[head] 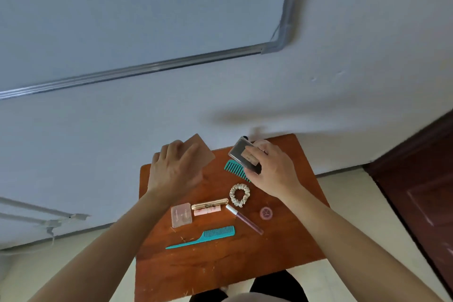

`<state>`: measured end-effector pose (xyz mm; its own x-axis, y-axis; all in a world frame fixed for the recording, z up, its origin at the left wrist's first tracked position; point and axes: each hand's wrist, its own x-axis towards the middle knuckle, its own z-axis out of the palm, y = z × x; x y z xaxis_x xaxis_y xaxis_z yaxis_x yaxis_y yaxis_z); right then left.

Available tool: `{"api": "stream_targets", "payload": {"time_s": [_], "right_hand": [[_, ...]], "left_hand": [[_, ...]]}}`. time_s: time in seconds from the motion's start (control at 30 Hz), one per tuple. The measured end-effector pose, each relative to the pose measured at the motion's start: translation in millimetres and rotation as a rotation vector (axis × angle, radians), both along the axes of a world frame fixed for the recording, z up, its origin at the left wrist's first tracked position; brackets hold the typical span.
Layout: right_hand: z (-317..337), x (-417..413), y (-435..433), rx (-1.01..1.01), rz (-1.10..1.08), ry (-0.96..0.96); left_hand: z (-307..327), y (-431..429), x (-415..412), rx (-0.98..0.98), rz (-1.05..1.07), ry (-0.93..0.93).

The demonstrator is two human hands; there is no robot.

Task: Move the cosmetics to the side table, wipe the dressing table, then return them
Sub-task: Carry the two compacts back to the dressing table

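Brown square case [201, 154]: you're gripping it w/ left hand [174, 169], far left over table [220, 265]. Your right hand [272, 169] is clamping dark palette [245, 157], far right, above wide comb [232, 167]. Both prob light, stiff, slick, crackable; you're safest holding by edges, thumb under.

Both arms bare up to lower frame edge: left forearm [105, 243], right forearm [362, 238]. Left grip [175, 171] and right grip [274, 171] bare too; knuckles and tendons show on back of left one. Dark, near-black garment [277, 284] over legs at bottom centre. Pale beige fabric [245, 298] at very bottom edge, blurred; kind of garment cannot be told.
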<state>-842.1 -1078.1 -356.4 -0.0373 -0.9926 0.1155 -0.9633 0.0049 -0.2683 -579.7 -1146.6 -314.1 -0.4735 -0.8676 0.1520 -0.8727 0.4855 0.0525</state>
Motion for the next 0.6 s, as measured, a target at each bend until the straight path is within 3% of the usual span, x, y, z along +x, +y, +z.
{"api": "stream_targets", "payload": {"time_s": [0.33, 0.6], "right_hand": [[71.6, -52.7, 143.3, -0.299, -0.702, 0.0], [118.3, -57.7, 358.4, -0.476, -1.204, 0.149]], "left_hand": [[70.4, 17.2, -127.7, -0.125, -0.484, 0.436], [112.8, 158.7, -249.4, -0.077, -0.962, 0.587]]}}
